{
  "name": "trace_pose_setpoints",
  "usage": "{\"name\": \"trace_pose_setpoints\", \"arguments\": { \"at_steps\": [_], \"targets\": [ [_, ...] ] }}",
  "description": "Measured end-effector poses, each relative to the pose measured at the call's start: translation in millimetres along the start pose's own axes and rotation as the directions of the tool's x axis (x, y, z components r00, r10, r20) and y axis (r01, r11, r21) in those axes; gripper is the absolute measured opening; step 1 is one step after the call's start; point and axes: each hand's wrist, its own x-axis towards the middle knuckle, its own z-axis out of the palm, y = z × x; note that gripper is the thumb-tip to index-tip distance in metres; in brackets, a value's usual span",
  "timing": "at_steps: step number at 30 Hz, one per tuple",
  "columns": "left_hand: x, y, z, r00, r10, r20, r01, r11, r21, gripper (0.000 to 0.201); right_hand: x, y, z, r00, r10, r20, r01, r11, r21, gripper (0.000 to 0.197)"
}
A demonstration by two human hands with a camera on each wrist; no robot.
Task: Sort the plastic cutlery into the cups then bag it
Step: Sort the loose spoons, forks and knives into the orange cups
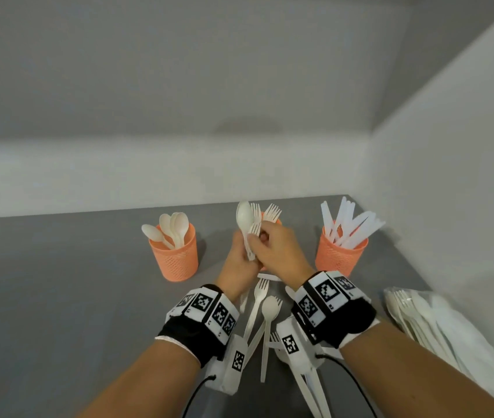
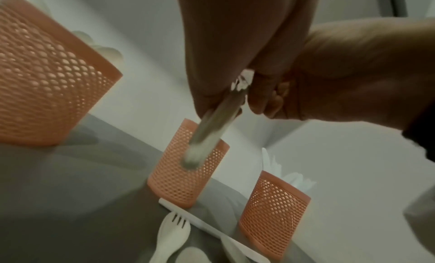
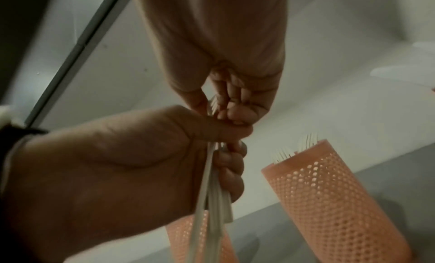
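At the far left of the grey surface (image 1: 58, 297) an orange mesh cup (image 1: 174, 254) is seen standing upright, with spoons (image 1: 173, 227) held in it, bowls up and handles down. In the middle, above the surface, the left hand (image 1: 238, 260) is curled round a small bundle of cutlery (image 1: 248, 227), a spoon and forks, whose long axis runs nearly upright with the heads pointing up and away and the handles pointing down through the fist. The right hand (image 1: 278, 248) is pressed against the left, and its fingertips are pinched on a fork in that bundle; the two hands are thus together on the same bundle. Behind them a middle cup (image 2: 188, 164) is largely hidden in the head view, with fork tines (image 1: 271, 211) showing above it. On the near surface, between the wrists, loose forks and a spoon (image 1: 265, 315) are laid with their long axes running near to far, heads toward the far side; a knife (image 2: 212, 228) is laid slantwise just in front of the middle cup. To the right a third cup (image 1: 337, 251) is filled with knives (image 1: 351, 224) fanned upward and to the right. At the near right a clear plastic bag (image 1: 450, 336) with white cutlery inside is laid on the surface. The surface is bounded by pale walls (image 1: 179, 101) that meet in a corner at the far right.
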Motion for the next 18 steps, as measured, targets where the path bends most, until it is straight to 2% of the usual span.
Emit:
{"name": "trace_pose_setpoints", "arguments": {
  "at_steps": [1, 3, 6, 9, 12, 15, 18],
  "targets": [
    [-1.0, -0.1, -3.1, 1.0, -0.015, 0.005, 0.015, 0.999, -0.029, 0.047, 2.6, 0.3, -1.3, 0.999, 0.033, 0.006, -0.033, 0.999, 0.038, 0.018],
    [-1.5, 3.0, -9.1, 0.998, -0.061, 0.022, 0.063, 0.99, -0.126, 0.052, 7.6, -2.1, -9.5, 0.993, 0.11, 0.038, -0.116, 0.968, 0.221, 0.012],
    [-3.2, 5.8, -20.0, 0.995, -0.094, -0.024, 0.086, 0.968, -0.237, 0.033, 19.2, -7.2, -29.2, 0.99, 0.124, -0.067, -0.089, 0.919, 0.385, 0.005],
    [-5.0, 0.2, -34.5, 0.993, -0.077, -0.091, 0.054, 0.971, -0.234, 0.005, 35.8, -12.5, -46.0, 0.959, 0.027, -0.283, 0.073, 0.939, 0.336, 0.005],
    [-7.9, -0.9, -44.2, 0.99, -0.116, -0.076, 0.089, 0.952, -0.294, 0.01, 51.8, -9.4, -45.1, 0.898, -0.056, -0.435, 0.167, 0.961, 0.22, 0.008],
    [-10.6, 2.6, -50.8, 0.983, -0.186, -0.006, 0.168, 0.903, -0.396, 0.02, 61.8, 1.0, -31.8, 0.897, -0.087, -0.433, 0.158, 0.979, 0.13, 0.018],
    [-12.6, 1.5, -56.8, 0.975, -0.217, 0.047, 0.216, 0.871, -0.441, 0.022, 68.0, 22.6, -16.3, 0.944, -0.056, -0.326, 0.051, 0.998, -0.023, 0.023]
  ]
}}
